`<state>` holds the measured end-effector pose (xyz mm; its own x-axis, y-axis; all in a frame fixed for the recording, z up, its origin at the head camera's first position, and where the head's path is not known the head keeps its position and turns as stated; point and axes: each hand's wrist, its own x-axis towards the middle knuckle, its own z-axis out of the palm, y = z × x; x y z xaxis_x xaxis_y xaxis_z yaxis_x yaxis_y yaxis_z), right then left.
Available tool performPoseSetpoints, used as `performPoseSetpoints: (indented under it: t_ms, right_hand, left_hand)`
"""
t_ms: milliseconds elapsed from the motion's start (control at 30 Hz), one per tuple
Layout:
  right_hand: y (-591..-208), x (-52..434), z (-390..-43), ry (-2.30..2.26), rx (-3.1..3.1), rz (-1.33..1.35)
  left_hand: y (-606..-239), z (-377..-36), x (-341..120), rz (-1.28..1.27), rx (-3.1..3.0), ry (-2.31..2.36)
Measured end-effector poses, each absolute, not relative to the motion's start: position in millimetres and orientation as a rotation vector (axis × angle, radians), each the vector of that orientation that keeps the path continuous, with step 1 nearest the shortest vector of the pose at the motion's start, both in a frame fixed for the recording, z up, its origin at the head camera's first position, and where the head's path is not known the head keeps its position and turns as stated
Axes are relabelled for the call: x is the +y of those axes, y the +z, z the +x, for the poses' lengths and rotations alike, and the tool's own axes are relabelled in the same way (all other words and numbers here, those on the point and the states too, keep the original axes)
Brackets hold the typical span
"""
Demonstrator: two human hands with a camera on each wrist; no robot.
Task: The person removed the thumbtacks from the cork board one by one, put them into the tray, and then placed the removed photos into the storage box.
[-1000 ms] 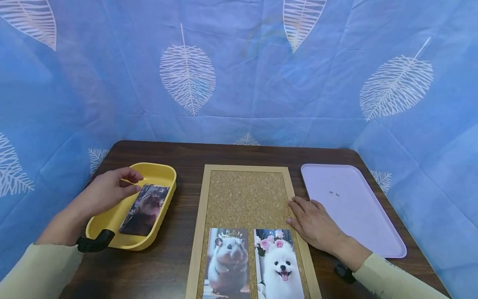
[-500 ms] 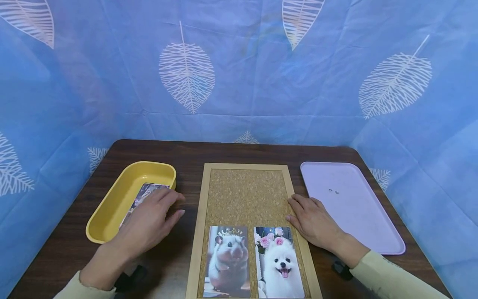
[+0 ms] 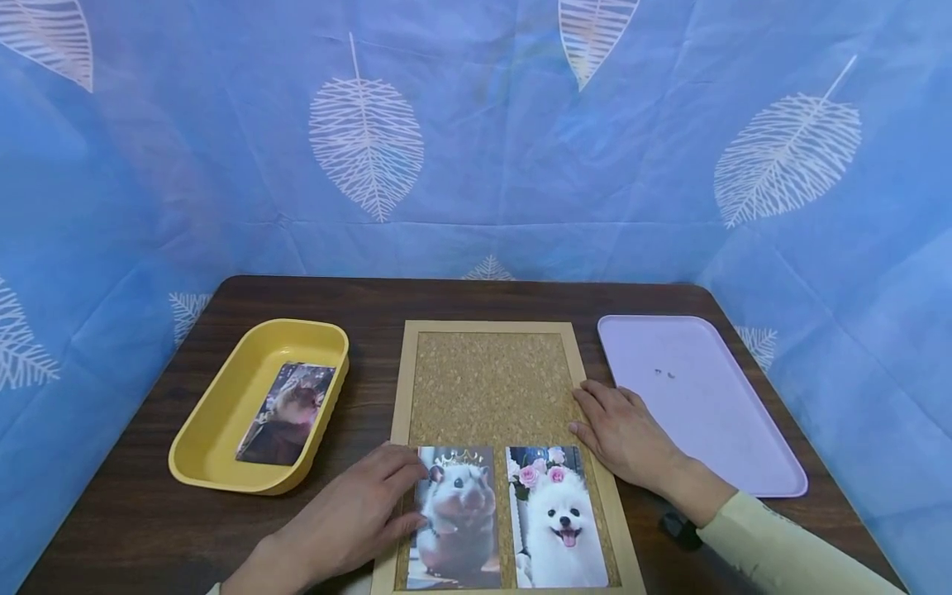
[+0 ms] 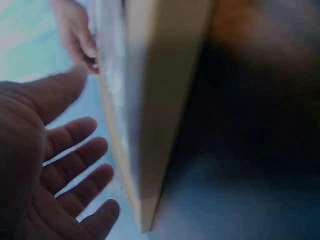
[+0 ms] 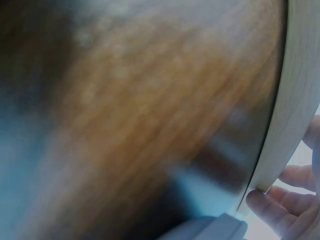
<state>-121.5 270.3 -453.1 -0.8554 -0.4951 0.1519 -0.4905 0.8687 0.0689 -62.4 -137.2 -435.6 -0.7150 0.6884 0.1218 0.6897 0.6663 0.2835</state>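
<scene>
- Head: the left hand (image 3: 349, 521) lay flat, fingers straight, on the hamster photo (image 3: 456, 516) at the corkboard's (image 3: 487, 388) near left; the right hand (image 3: 625, 438) pressed flat on the frame's right edge.
- Left wrist: fingers (image 4: 75, 150) spread beside the frame (image 4: 150, 110).
- Right wrist: fingertips (image 5: 265, 205) touched the frame (image 5: 295, 100).

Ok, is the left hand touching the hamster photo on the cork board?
Touching. In the head view the left hand lies with its fingertips over the left edge of the hamster photo on the cork board; no gap shows there.
</scene>
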Motion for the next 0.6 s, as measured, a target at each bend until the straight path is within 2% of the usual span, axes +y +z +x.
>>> performPoseSetpoints:
  t_ms: [167, 600]
  right_hand:
    - [-452.6, 269.8, -121.8, -0.044, -2.872, 0.765]
    - [-443.4, 268.5, -130.2, -0.107, -2.872, 0.768]
  left_hand:
    - [-449.8, -60.8, -138.4, -1.305, -2.758, -0.328]
    - [-457.1, -59.1, -142.3, -1.356, -2.933, -0.264]
